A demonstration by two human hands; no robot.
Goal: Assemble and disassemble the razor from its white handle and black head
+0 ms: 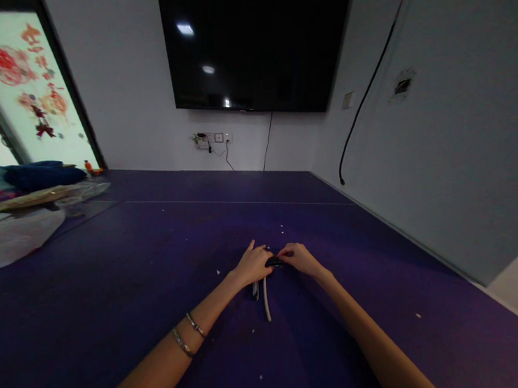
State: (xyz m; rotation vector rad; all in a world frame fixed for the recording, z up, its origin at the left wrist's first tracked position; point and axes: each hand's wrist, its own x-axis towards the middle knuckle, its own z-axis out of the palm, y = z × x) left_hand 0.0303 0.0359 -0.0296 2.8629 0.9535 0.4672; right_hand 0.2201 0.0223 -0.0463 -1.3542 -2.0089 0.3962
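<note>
In the middle of the head view my left hand (252, 266) is closed around the left part of a small dark object (274, 261), whose exact kind is too small to make out. My right hand (299, 257) has thumb and fingers pinched together at the object's right end. Below the left hand a pale cord or strip (267, 303) extends towards me over the purple surface. Beside it a shorter light-and-dark piece (255, 289) shows, partly covered by the hand. Fingers hide much of the dark object.
A wide purple surface (157, 279) spreads under both hands, dotted with small white scraps. Clear plastic bags (18, 238) and dark blue cloth (44, 175) lie at the far left. A television (261, 42) hangs ahead, and a black cable (370, 83) dangles along the right wall.
</note>
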